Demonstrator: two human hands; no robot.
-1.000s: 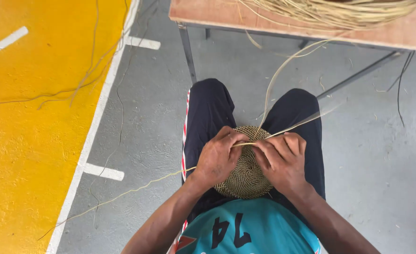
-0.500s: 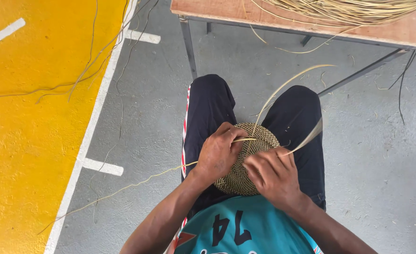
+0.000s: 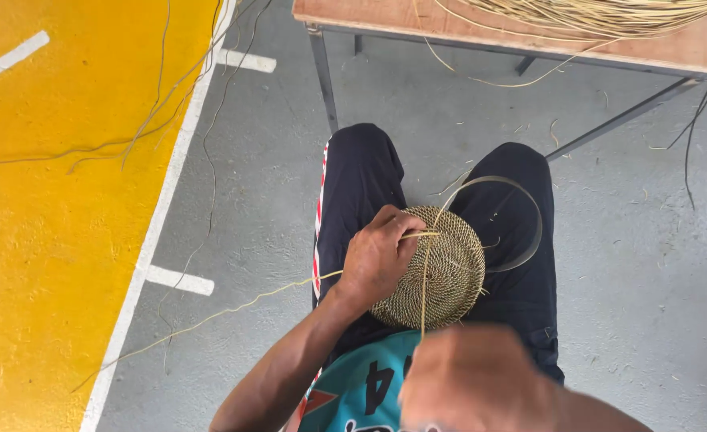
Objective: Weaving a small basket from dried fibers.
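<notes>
A round woven straw disc (image 3: 441,272) rests on my lap, over dark trousers. My left hand (image 3: 377,256) grips its left rim, fingers curled over the edge. My right hand (image 3: 473,380) is raised close to the camera, blurred, pinching a thin straw strand (image 3: 424,288) that runs taut from the disc's top edge down to the hand. A flat, wider strip (image 3: 521,232) loops in an arc above and right of the disc. Another long strand (image 3: 225,312) trails from under my left hand out over the floor to the left.
A wooden table (image 3: 369,16) on metal legs (image 3: 323,76) stands ahead, with a bundle of straw (image 3: 601,12) on top. The floor is grey concrete (image 3: 649,280) with a yellow painted area (image 3: 41,200) and white lines on the left. Loose strands lie on the floor.
My right hand has left the disc and pulled back toward the camera, drawing the strand tight. The wide strip has curled into a loop. My left hand keeps its hold on the disc.
</notes>
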